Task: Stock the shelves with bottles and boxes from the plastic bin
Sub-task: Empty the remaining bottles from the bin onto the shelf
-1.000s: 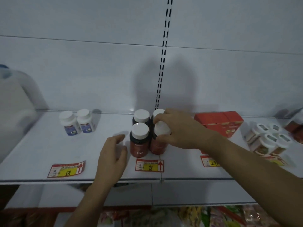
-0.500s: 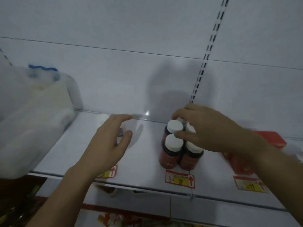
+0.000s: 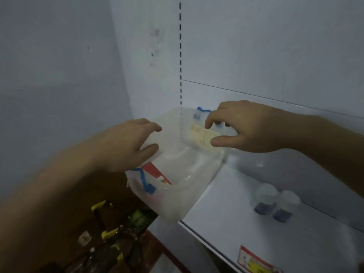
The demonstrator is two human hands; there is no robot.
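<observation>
We found both hands raised over the clear plastic bin (image 3: 177,174), which sat at the left end of the white shelf (image 3: 226,223), its near corner overhanging the shelf edge. The left hand (image 3: 126,146) hovered at the bin's left rim, fingers extended and slightly spread, thumb apart below them; we saw nothing held, and blur kept us from telling whether the fingertips touched the rim. The right hand (image 3: 244,127) hung above the far right corner of the bin, fingers loosely curved downward and thumb stretched toward the left, gripping nothing. Just beyond those fingertips we noted a blue latch (image 3: 203,111) on the far wall of the bin, and between fingers and thumb a pale yellowish label (image 3: 199,134). Below the left thumb a second blue latch (image 3: 144,182) marked the near wall, beside a red and white box (image 3: 155,172) lying inside the bin. Well below the right hand, two small white-capped bottles (image 3: 275,203) with blue labels stood side by side on the shelf, apart from the bin. A red and yellow price tag (image 3: 256,263) sat on the shelf's front edge.
</observation>
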